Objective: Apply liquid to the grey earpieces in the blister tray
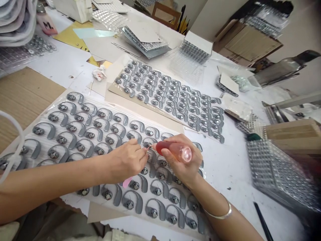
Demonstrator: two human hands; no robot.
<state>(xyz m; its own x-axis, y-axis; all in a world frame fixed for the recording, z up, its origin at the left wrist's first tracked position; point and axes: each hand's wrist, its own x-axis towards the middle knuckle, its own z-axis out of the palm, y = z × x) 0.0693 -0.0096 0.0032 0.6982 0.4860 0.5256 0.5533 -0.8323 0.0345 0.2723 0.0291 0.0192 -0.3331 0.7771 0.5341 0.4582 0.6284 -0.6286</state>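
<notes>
The right hand [187, 167] has its fingers wrapped around a red bottle [173, 149], tip at a grey ear-hook part [149, 141] within the near rows. Left hand [122, 160]: fingers pinch a pink-ended tool [127, 182]. This part appears mid-operation; completed and remaining counts cannot be determined.

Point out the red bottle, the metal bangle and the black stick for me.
Red bottle [176, 148]: head view, on the middle of its body.
Metal bangle [229, 211]: head view, on the outer curve of its band.
Black stick [262, 220]: head view, partway along its visible length.
</notes>
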